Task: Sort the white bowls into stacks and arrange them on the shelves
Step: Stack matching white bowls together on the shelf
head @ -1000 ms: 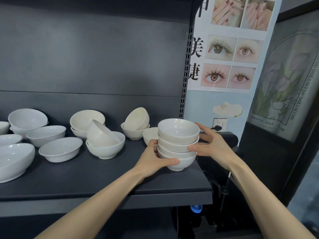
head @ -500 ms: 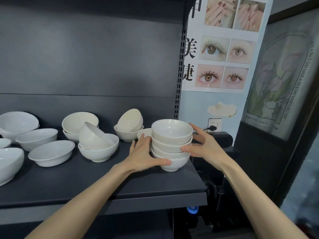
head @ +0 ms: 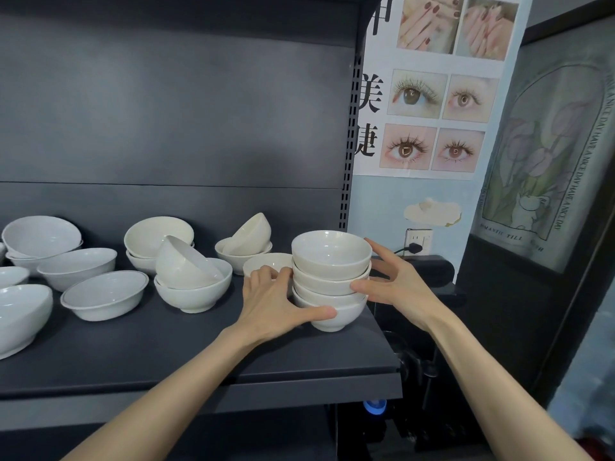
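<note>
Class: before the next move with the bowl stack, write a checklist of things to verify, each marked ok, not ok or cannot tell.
1. Stack stands on the shelf: ok.
2. Its four bowls nest upright: ok.
3. Left hand grips the stack, right hand touches its side: ok.
4. Margin to the shelf's right end: not ok, probably too little.
5. Gap to the small bowl behind: cannot tell, the left hand hides it.
6. Remaining bowls sorted: not ok, two tilted bowls lie in others.
</note>
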The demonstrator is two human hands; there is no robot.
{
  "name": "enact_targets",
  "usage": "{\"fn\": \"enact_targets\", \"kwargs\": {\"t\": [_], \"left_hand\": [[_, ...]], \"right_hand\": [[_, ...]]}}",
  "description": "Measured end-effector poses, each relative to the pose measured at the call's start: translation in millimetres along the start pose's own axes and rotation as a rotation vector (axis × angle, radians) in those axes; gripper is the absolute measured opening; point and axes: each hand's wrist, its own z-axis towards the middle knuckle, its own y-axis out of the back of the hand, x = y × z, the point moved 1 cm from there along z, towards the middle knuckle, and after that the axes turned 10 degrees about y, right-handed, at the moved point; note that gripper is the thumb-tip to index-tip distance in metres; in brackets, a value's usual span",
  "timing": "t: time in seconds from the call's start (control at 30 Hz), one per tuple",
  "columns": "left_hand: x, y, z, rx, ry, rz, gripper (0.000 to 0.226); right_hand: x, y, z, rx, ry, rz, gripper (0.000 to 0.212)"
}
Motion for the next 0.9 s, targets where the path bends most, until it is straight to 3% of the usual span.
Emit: {"fn": "enact_targets", "kwargs": {"t": [0.13,0.43,0.53,0.73,0.9], "left_hand": [[-2,-2,-3,-0.05,-0.013,0.03,0.106],[-22,1,9,-0.01,-0.046,0.023,0.087],[-30,1,22,0.005,-0.074,0.095,0.105],[-37,-7,62,0.064,-0.058,0.19,0.08],[-38,-8,102,0.129,-0.033,0.268,0.075]], "right_hand": [[-2,2,4,0.023,0.019,0.013,0.072],[-11,18,15,0.03,0.027,0.012,0.067],[-16,25,23,0.014,0.019,0.016,0.069],[-32,36,49,-0.023,-0.006,0.025,0.073],[-49,39,80,-0.048,-0.028,0.011,0.077]]}}
